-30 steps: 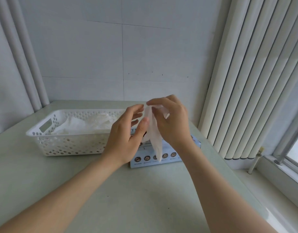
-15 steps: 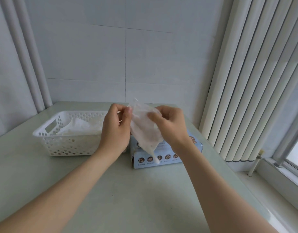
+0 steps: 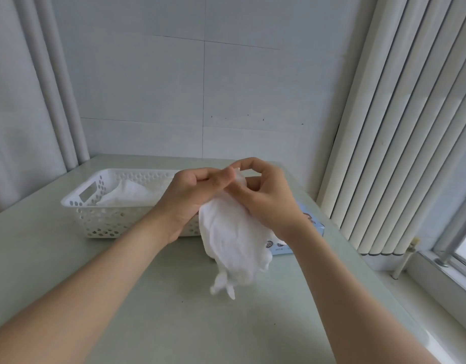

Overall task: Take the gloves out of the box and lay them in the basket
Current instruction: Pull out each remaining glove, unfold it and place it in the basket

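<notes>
Hands meet above the pale green table [image 3: 69, 258]: left hand [image 3: 192, 195] and right hand [image 3: 266, 200] both pinch the top edge of a thin white plastic glove [image 3: 231, 240], which hangs between them. Behind it lies the light blue cardboard box [image 3: 309, 219]; left stands the white perforated plastic basket [image 3: 105, 219], holding more white gloves [image 3: 129, 193].

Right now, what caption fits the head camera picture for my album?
Left hand and right hand pinch the top of a white glove, near the basket and box.

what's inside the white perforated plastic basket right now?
Crumpled white gloves lie in the basket, toward its handle end. Its other end is covered by the left hand, which with the right hand pinches another white glove.
</notes>
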`<state>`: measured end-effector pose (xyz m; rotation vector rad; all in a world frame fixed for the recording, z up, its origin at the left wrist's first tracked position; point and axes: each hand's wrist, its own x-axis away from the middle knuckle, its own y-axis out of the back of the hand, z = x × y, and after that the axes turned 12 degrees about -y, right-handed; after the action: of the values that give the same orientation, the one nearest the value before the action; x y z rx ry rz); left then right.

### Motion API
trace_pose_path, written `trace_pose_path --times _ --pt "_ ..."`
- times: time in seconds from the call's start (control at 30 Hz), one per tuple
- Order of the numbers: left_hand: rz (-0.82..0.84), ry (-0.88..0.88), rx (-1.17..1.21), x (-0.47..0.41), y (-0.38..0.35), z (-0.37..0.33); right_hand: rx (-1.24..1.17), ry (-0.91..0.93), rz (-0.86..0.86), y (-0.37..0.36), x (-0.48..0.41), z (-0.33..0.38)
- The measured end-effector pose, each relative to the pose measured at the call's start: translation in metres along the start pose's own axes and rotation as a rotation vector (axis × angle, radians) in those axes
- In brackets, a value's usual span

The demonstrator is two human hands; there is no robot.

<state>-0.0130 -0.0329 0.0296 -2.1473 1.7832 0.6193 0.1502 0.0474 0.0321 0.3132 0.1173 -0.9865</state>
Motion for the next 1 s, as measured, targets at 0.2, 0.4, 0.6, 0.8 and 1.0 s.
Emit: trace_pose_path --times 0.2,0.4,0.6,0.8,1.0 --pt "0.012 -0.004 -0.044 0.0 0.003 -0.004 0.105 -0.031 0.007 -0.001 -0.002 -0.004" --pt "-0.141 -0.161 -0.242 -0.007 0.004 0.005 0.184 -0.15 0.04 0.005 0.001 0.001" --pt "-0.215 -0.266 -0.6 -0.016 0.03 0.021 0.079 -0.238 -0.019 0.006 -0.007 -0.003" --pt "-0.366 -0.347 -0.626 -0.021 0.047 0.023 -0.043 -0.269 -0.015 -0.01 -0.014 -0.003" --pt "-0.456 -0.344 -0.561 -0.025 0.075 0.019 -0.029 -0.198 -0.185 -0.031 -0.031 0.0"
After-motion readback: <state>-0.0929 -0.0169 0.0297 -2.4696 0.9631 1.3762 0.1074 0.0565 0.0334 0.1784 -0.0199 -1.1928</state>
